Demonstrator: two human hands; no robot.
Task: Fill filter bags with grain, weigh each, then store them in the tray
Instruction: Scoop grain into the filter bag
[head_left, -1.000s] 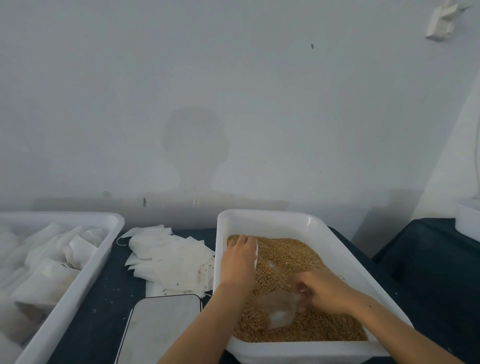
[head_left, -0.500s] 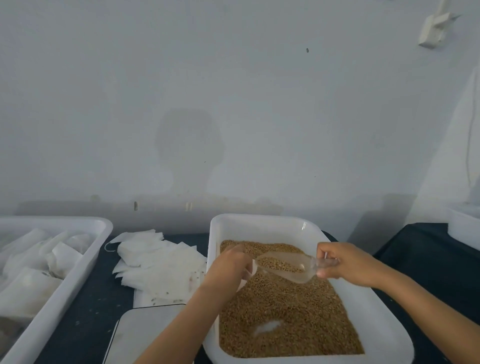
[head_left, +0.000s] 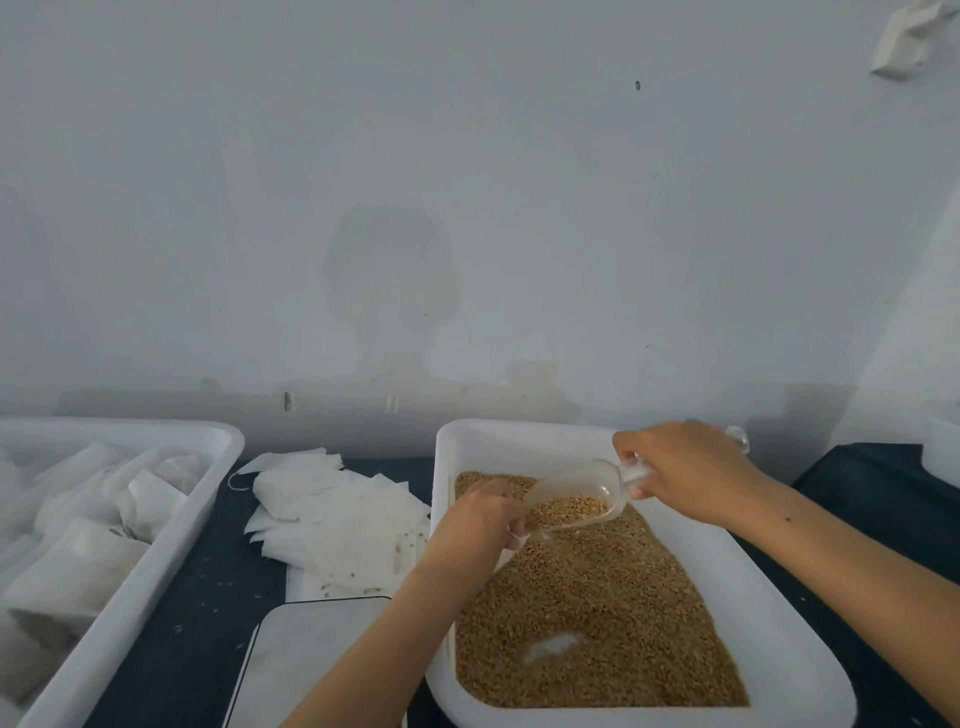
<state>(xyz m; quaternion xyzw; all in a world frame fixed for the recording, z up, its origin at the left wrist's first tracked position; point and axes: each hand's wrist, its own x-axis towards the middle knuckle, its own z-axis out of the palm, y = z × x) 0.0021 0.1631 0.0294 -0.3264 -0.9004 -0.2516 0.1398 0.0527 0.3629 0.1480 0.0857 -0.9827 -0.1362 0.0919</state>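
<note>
A dark counter (head_left: 197, 613) carried two white trays. The grain tray (head_left: 779, 623) on the right held brown grain (head_left: 597, 597); the storage tray (head_left: 156, 561) on the left held filled filter bags (head_left: 78, 566). Between them lay a heap of empty bags (head_left: 343, 514), with a flat scale (head_left: 311, 660) nearer. The right hand (head_left: 685, 467), fingers clamped on the handle, held a clear scoop (head_left: 576, 499) above the grain, long axis running right to left, mouth tipped down-left. The left hand (head_left: 480, 519) gripped something white, probably a filter bag (head_left: 518, 531), at the scoop's mouth, likely so spills fell back into the tray.
</note>
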